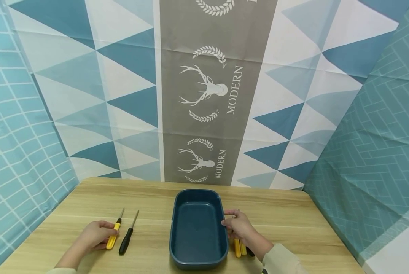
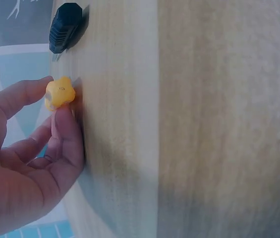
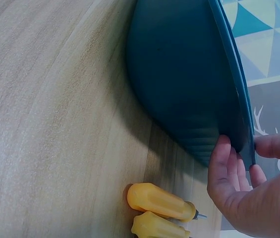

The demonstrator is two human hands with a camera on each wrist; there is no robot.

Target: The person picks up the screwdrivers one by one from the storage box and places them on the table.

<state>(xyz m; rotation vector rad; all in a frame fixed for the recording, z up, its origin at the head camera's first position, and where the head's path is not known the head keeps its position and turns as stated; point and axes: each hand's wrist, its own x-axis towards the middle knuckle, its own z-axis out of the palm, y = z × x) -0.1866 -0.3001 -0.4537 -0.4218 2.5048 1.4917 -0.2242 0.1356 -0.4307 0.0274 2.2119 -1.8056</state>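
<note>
My left hand pinches the handle of a yellow screwdriver on the left of the table. The handle's end faces the camera in the left wrist view, between thumb and fingers. Just right of it lies a black-handled screwdriver, its shaft pointing away from me. With my right hand I grip the right rim of a deep blue rectangular bin. Nothing lies inside the bin. Below that hand, two yellow-handled screwdrivers lie side by side, their shafts partly hidden in the head view.
A dark handle shows beside the yellow ones, mostly covered by the right forearm. The wooden table ends at a patterned cloth backdrop, with blue cloth at the left and green cloth at the right.
</note>
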